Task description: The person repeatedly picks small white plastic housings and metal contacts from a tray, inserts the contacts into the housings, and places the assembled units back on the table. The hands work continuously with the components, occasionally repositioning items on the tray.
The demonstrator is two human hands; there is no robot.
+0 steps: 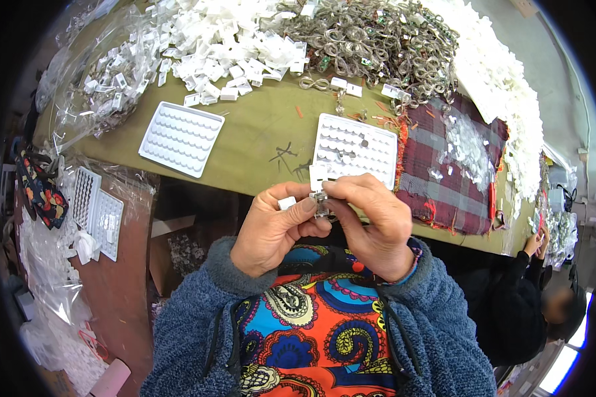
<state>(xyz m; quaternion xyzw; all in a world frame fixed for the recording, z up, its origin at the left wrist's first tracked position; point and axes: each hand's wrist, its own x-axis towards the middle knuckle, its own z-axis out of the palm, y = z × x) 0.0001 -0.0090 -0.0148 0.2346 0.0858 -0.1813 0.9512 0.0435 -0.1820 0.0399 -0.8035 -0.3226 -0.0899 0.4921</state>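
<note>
Left hand: I see the left hand (pixel 278 221) with its fingers curled and its thumb pressed in, pinching a small clear part (pixel 321 204); a white block (pixel 287 203) sits at its index finger.
Right hand: I see the right hand (pixel 374 215) pinching with thumb and index finger at the lower end of a white casing (pixel 317 175), its fingertips close against the left ones.
Work location: I have the clear part and the casing between both sets of fingertips, in front of the table edge (the exact contact between the two is too small for me to tell).
Ridged tray, right: I find this white tray (pixel 393 155) on the green tabletop (pixel 258 139), just beyond the right hand, with a few small dark pieces in it.
Ridged tray, left: I find a second white tray (pixel 182 137) well apart from the first, tilted relative to the table edge.
Far side: I note a heap of white casings (pixel 225 46) beside a heap of coiled cables (pixel 377 46).
Plaid cloth: I see this cloth (pixel 430 185) right of the trays, bearing small translucent pieces (pixel 467 145).
Co-worker: I log another person's hands (pixel 535 243) at the far right, well apart.
</note>
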